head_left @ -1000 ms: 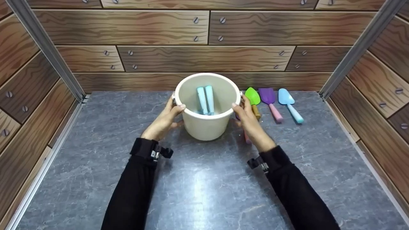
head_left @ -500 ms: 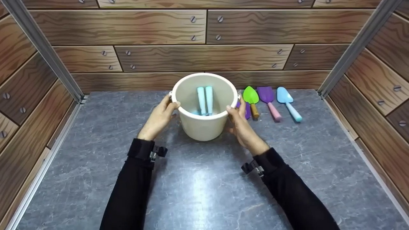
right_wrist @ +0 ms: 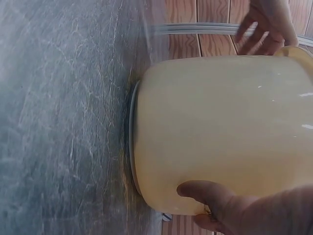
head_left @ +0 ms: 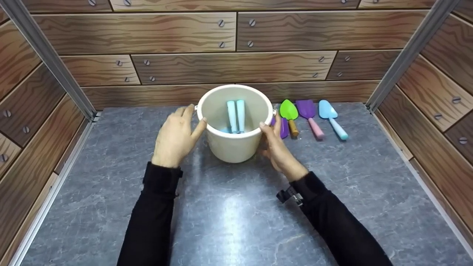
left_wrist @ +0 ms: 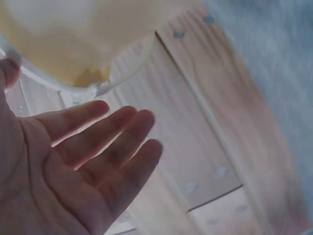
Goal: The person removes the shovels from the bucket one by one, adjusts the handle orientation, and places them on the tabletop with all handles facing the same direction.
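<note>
A cream-white bucket (head_left: 232,149) stands upright on the grey marbled surface in the head view. Two pale blue handles (head_left: 236,116) lean inside it, with a bit of blue below them at the bottom. My left hand (head_left: 175,138) is spread at the bucket's left side. Its thumb tip is at the rim, and in the left wrist view the fingers (left_wrist: 124,147) extend apart from the wall. My right hand (head_left: 277,147) holds the right side, thumb on the rim and fingers along the outer wall.
Right of the bucket lie a green toy shovel (head_left: 289,110) with a brown handle, a purple one (head_left: 306,108) with a pink handle and a light blue one (head_left: 328,109). Another purple blade (head_left: 284,128) is partly hidden by my right hand. Wood-patterned walls (head_left: 184,68) enclose the surface.
My left hand has loosened from the bucket's rim, turning and straightening its fingers. My right hand has shifted slightly left, still holding the bucket; more of the partly hidden purple blade shows.
</note>
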`<state>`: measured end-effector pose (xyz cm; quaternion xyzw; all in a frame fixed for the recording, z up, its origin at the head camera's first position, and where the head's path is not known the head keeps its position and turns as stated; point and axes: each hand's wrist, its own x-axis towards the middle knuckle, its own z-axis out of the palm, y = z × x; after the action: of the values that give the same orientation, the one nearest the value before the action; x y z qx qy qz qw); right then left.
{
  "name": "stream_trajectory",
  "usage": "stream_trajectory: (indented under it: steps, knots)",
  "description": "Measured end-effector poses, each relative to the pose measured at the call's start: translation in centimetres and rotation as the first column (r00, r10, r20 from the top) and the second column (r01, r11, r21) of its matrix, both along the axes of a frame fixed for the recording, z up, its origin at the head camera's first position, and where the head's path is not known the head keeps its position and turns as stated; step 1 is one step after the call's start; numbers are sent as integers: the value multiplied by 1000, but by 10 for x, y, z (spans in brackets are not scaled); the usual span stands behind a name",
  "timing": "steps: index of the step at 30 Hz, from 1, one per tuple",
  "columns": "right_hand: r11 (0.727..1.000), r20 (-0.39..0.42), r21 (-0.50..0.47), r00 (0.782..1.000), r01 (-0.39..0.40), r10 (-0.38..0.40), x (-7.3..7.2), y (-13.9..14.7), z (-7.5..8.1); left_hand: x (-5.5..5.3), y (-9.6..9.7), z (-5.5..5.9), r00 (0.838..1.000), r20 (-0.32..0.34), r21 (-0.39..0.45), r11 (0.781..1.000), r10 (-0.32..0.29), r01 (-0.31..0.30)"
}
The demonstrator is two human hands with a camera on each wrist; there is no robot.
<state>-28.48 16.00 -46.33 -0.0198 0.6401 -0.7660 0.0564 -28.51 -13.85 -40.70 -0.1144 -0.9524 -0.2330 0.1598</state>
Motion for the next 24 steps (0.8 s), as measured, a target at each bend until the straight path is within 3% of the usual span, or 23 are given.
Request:
stream_trajectory:
  steps: [3, 7, 15, 20, 24]
  knots:
    - [1000, 11, -5, 1000, 3, -3, 0, 0, 0, 8, 8, 10, 995, -98, -35, 999, -10, 7]
    - [1000, 14, -8, 1000, 13, -13, 1, -1, 0, 16, 23, 20, 989, -127, -51, 996, -79, 73]
    - [1000, 14, -6, 1000, 12, -12, 2, -3, 1, 10, 51, 31, 974, -32, -145, 966, -223, 216]
    - [1000, 12, -12, 1000, 7, -6, 3, -2, 0, 0, 63, 39, 964, 28, -218, 940, -263, 263]
    - [1000, 13, -12, 1000, 8, -8, 3, 0, 1, -7, 71, 45, 954, 114, -253, 921, -276, 296]
